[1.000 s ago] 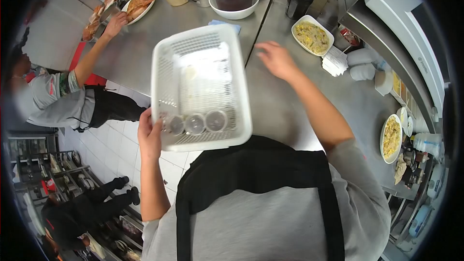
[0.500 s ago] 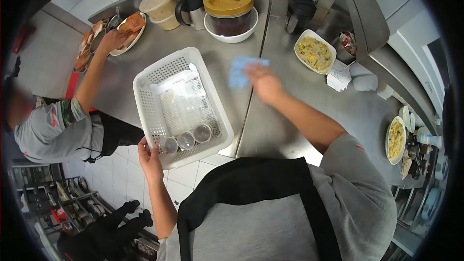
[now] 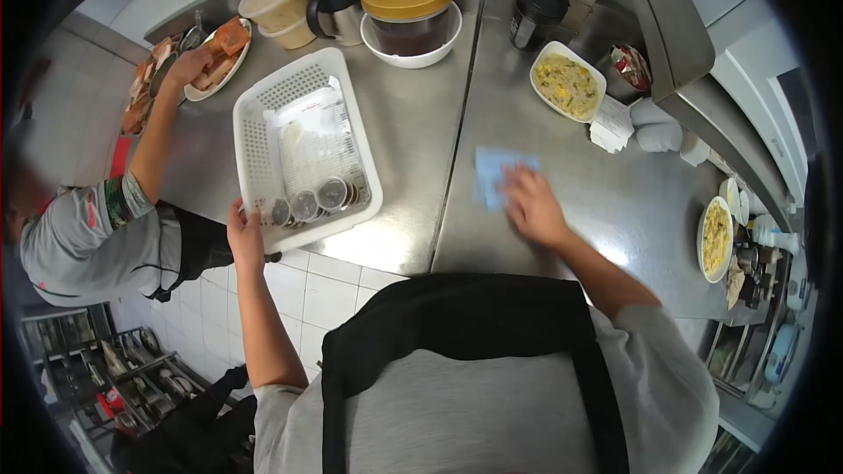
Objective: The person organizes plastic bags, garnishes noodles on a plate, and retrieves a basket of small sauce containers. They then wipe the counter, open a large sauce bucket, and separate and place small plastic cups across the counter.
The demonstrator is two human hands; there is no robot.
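My left hand grips the near left corner of a white perforated plastic basket, thumb over the rim. Inside the basket lie a printed paper sheet and several small round clear-lidded cups, grouped at the near end. On the steel counter right of the seam, my right hand presses down on a blue cloth. The fingers lie over the cloth's right part and are slightly blurred.
Along the back stand tubs, a thermos jug and a gold-lidded container in a white bowl. A rice dish and napkins stand right. Leftward, a co-worker's hand touches a food plate.
My right hand and the blue cloth have moved right and nearer me, crossing the counter seam. The basket, still in my left hand, appears slightly farther left and up.
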